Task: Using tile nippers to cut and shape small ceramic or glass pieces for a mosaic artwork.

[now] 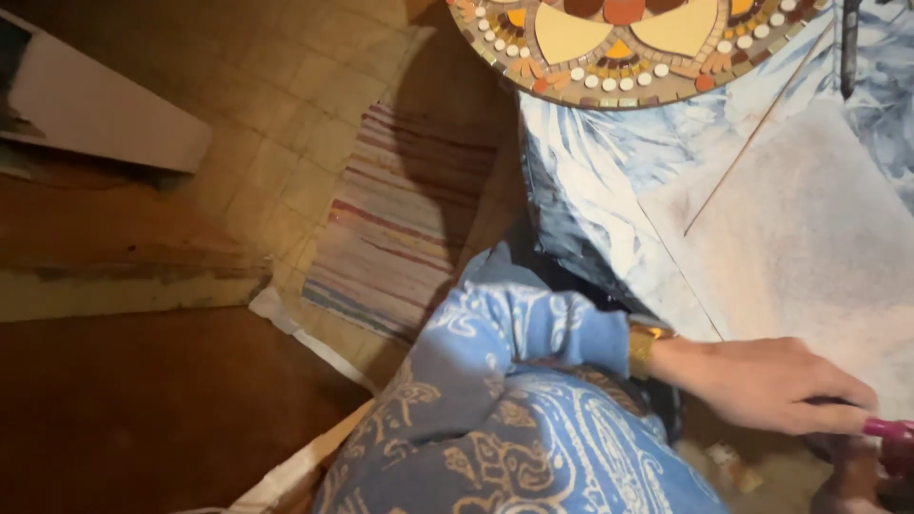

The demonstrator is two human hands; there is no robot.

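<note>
Mosaic (628,43) looks nearly fully tiled on the cloth (609,181); left hand (762,381) rests half-curled beside a magenta tool (890,430), grip unclear; right hand out of view.

The head camera looks steeply down (tilted leftward) over the lap, close to the table edge (571,238).

Left hand (771,381) extended rightward, fingers (838,419) curled, blue sleeve.
</note>
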